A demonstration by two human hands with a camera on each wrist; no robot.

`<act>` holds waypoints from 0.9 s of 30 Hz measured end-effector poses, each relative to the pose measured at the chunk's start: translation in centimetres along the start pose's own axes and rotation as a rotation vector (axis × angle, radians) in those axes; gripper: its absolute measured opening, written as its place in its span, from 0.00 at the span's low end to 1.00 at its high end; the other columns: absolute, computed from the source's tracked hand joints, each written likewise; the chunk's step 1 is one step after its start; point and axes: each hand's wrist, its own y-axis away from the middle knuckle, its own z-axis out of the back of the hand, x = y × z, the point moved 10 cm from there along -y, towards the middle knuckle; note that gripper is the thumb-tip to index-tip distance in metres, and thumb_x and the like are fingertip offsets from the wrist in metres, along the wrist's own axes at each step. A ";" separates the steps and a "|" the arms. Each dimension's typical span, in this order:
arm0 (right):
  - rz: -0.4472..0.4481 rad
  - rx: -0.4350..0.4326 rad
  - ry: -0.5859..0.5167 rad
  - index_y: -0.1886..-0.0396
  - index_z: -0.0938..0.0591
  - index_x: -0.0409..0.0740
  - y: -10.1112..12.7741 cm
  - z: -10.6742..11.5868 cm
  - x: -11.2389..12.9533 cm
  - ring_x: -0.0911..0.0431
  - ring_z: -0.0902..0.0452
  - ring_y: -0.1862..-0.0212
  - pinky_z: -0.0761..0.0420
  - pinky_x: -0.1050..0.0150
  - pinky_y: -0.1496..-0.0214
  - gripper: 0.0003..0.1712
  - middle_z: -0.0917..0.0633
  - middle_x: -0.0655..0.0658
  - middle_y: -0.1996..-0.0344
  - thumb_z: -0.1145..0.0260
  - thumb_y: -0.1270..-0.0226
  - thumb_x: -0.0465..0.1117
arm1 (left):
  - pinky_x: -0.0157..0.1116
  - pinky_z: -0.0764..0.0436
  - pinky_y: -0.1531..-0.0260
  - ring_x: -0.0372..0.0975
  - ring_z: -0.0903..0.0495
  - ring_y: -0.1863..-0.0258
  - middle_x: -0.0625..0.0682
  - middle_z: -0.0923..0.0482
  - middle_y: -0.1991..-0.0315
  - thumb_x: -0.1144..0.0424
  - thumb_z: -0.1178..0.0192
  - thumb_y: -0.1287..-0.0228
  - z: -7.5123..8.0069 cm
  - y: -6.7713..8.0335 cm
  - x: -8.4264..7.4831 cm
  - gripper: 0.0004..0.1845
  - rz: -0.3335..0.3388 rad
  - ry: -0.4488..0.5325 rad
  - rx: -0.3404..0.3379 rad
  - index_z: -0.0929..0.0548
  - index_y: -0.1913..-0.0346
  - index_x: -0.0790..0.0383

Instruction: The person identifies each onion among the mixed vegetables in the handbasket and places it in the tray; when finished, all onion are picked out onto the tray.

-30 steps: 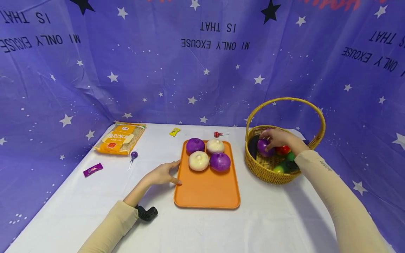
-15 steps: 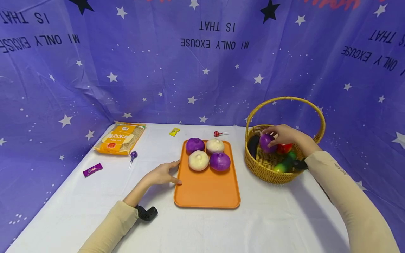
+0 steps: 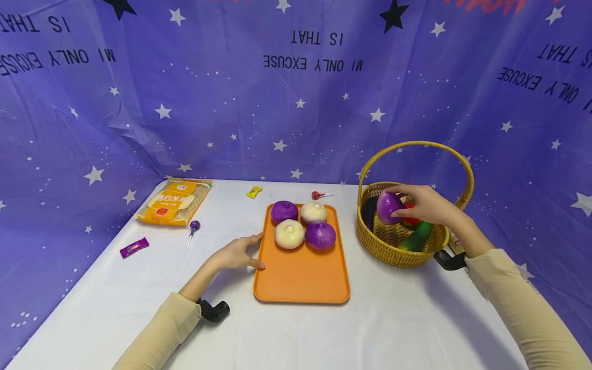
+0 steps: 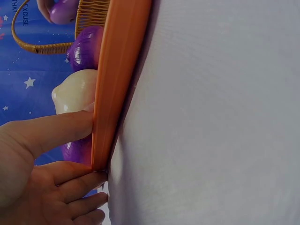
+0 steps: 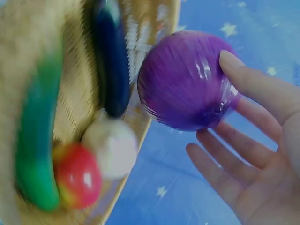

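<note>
— What does the right hand (image 3: 427,204) have?

— It grips a purple onion (image 3: 389,206), fingers curled round the far and right sides of it; the onion sits above the wicker basket (image 3: 393,252), over its left half, just inside the arch of the handle; in the right wrist view the fingertips (image 5: 234,63) press the shiny skin while the palm below stays clear of it.

— And the basket?

— It stands on the right of the white table (image 3: 287,334); inside lie a dark eggplant (image 5: 111,70) along the left wall, a green cucumber (image 3: 416,236) and something red (image 3: 409,220) (a tomato or pepper, too hidden to tell); the right wrist view also shows a small white piece (image 5: 111,146) beside the red one.

— The left hand (image 3: 238,253)?

— It lies relaxed on the table with straight fingers, touching the left edge of the orange tray (image 3: 300,280); in the left wrist view the thumb (image 4: 51,131) leans on the rim and the other fingers rest at the base of it.

— What is on the tray?

— Four onions at its far end, two purple, two white, set close together; the near half is bare.

— Anything else?

— On the left, a bag of rice noodles (image 3: 176,201), a purple lollipop (image 3: 194,226) near it and a purple candy wrapper (image 3: 134,247); at the far side a yellow candy (image 3: 254,192) and a red lollipop (image 3: 318,195).
</note>
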 end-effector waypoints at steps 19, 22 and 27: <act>0.215 -0.185 -0.124 0.38 0.23 0.46 3.7 -4.6 10.3 0.53 0.21 0.47 0.19 0.54 0.46 0.36 0.19 0.48 0.45 0.22 0.49 0.44 | 0.54 0.45 0.31 0.59 0.43 0.31 0.67 0.40 0.31 0.54 0.25 0.51 0.0 0.0 0.0 0.51 -0.001 -0.025 0.004 0.41 0.28 0.70; 0.246 -0.137 -0.154 0.38 0.23 0.47 3.0 -6.5 11.9 0.56 0.22 0.47 0.19 0.57 0.47 0.36 0.19 0.50 0.44 0.23 0.48 0.45 | 0.54 0.45 0.31 0.59 0.43 0.31 0.67 0.40 0.31 0.54 0.25 0.51 0.1 0.0 0.0 0.51 0.000 -0.026 0.001 0.41 0.28 0.70; 0.261 -0.047 -0.213 0.37 0.23 0.49 1.6 -9.6 14.2 0.58 0.24 0.47 0.18 0.59 0.49 0.34 0.20 0.52 0.43 0.24 0.45 0.47 | 0.54 0.45 0.31 0.60 0.43 0.31 0.68 0.40 0.31 0.55 0.26 0.51 0.0 0.1 -0.1 0.51 -0.001 -0.023 0.002 0.41 0.28 0.71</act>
